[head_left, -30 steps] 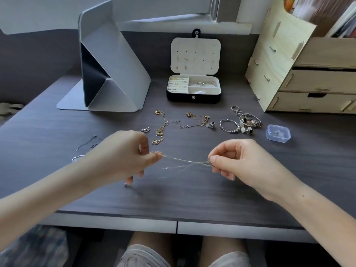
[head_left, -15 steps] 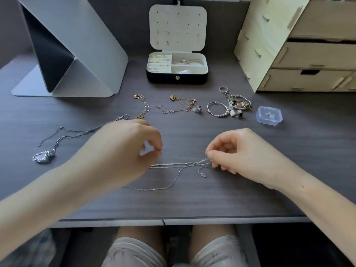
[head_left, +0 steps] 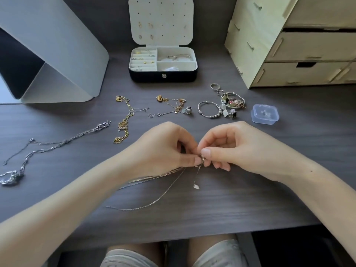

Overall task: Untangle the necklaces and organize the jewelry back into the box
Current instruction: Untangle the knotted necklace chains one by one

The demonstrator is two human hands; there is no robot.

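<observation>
Two hands, the left (head_left: 161,149) and the right (head_left: 240,147), meet fingertip to fingertip. Both pinch the thin chains (head_left: 150,178) at mid-table (head_left: 250,199). Half a second ago they were apart. One open box (head_left: 163,77) stands at the back edge, and one silver necklace (head_left: 67,140) lies left.

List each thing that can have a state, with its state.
Jewelry box, lid open and upright.
Thin chains, tangled, pinched by both hands, tails on desk.
Left hand, pinches the chains.
Right hand, pinches the chains.
Clear plastic case, lid closed.
Silver necklace, lying loose on desk.
</observation>
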